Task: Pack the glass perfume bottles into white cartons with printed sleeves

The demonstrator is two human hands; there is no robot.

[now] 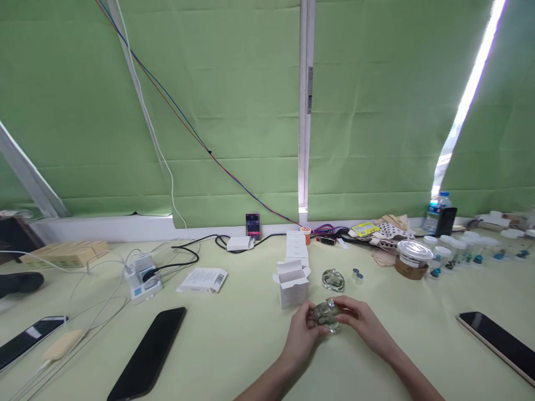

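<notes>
A small round clear-glass bottle [326, 316] is held between both hands, low over the table. My left hand [301, 335] is closed around its left side, thumb at the front. My right hand [360, 322] grips its right side, with the fingertips near the knob-like top. Just behind lies a second, similar glass bottle [333, 280]. Two small grey discs [358, 275] sit to its right. An open white carton [293, 287] with raised flaps stands behind my left hand.
White boxes [296, 245] line up behind the carton. A flat white box [203, 280], a power strip [142, 278] with cables and a black phone [148, 356] are leftward. To the right are a lidded cup [413, 259], several small jars [457, 252] and another phone [499, 340].
</notes>
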